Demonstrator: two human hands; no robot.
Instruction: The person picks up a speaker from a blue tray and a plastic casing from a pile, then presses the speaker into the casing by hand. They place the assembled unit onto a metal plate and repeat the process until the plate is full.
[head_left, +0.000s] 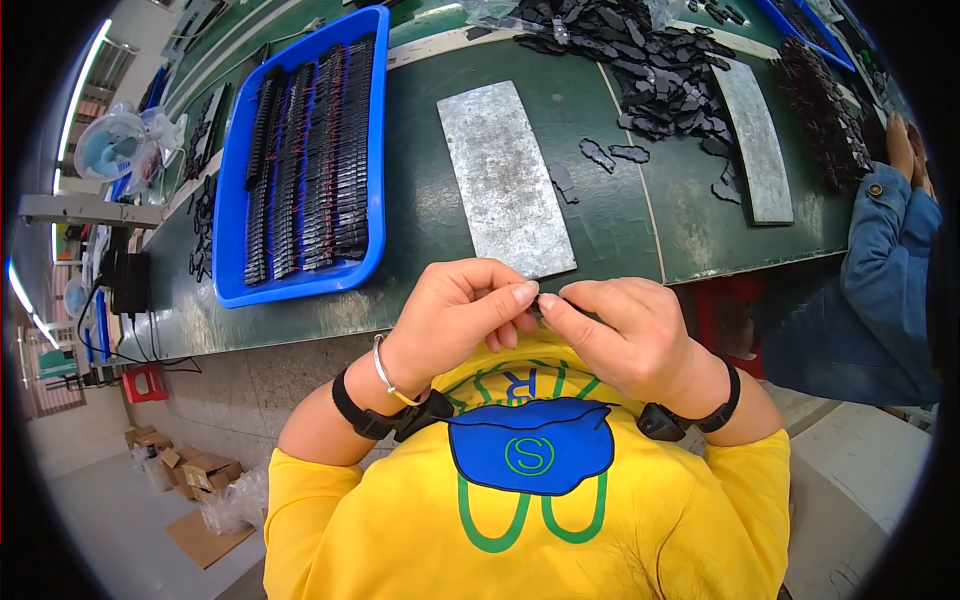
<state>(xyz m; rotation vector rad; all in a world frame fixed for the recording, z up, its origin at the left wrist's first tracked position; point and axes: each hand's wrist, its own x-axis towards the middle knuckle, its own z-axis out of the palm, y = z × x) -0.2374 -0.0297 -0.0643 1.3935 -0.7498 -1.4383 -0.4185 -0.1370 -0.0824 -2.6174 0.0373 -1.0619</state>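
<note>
My left hand (465, 308) and my right hand (632, 328) meet at the table's near edge, just in front of my chest. Thumbs and fingers of both are closed in a pinch around a small black piece (538, 301). Most of it is hidden by the fingertips, so its exact kind does not show. Just beyond the hands lies a flat grey metal plate (505, 180) on the green table. Beside that plate, toward the right, rest a few loose flat black parts (597, 155).
A blue tray (378, 150) at the left holds rows of black parts with red bits. A large heap of flat black parts (640, 60) lies at the back right. Near it is a second metal plate (757, 145). Another person's blue sleeve (885, 240) shows at the far right.
</note>
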